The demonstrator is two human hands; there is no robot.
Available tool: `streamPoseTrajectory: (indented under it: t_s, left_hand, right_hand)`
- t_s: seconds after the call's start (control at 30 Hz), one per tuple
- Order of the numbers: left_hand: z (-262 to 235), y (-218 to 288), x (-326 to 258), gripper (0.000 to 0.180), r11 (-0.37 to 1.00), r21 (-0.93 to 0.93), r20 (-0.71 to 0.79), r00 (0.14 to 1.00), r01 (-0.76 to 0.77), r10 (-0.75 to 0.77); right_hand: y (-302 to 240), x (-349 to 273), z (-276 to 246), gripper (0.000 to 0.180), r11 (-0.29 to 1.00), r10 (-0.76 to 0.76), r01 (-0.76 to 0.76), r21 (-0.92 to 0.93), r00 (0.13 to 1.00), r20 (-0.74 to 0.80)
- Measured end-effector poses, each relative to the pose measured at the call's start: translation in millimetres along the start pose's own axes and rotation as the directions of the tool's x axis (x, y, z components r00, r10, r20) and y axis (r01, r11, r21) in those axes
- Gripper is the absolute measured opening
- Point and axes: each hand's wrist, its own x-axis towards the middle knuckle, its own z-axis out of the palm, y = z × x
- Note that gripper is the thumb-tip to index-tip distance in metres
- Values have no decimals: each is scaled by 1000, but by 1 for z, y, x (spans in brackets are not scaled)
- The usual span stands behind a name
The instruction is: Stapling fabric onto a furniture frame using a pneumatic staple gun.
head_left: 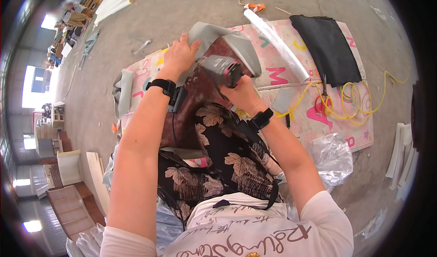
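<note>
The grey power tool (221, 68), blurred, sits at upper centre of the frame, over the dark red panel (189, 100) and next to the grey sheet (246, 50) that curls along the panel's far edge. I have it in my right hand (242, 94), fingers closed around the handle, presumably to control where its nose points. My left hand (179, 57) is partly open, fingers spread at the sheet's left part, likely to steady it; I cannot tell whether they pinch or only press. A printed mat (273, 75) lies beneath, perhaps as padding against the floor (159, 11). Toward upper right are a clear plastic roll (277, 45) and black fabric (325, 52); a yellow hose (353, 118) loops at right.
</note>
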Motion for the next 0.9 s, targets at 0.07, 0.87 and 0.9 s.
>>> streamPoseTrajectory:
  t_s: [0.07, 0.87, 0.9]
  left_hand:
    - [1, 1, 1, 71, 1000, -31, 13, 1000, -2, 3]
    - [-41, -51, -217, 95, 954, -296, 91, 994, -37, 66]
    - [-48, -47, -228, 95, 944, -327, 86, 994, -40, 72]
  right_hand:
    - [-4, -6, 8, 29, 969, -240, 243, -51, 968, 68]
    - [31, -121, -253, 34, 183, 508, -221, -958, 855, -100]
    - [5, -96, -241, 33, 361, 331, -152, -920, 943, -26]
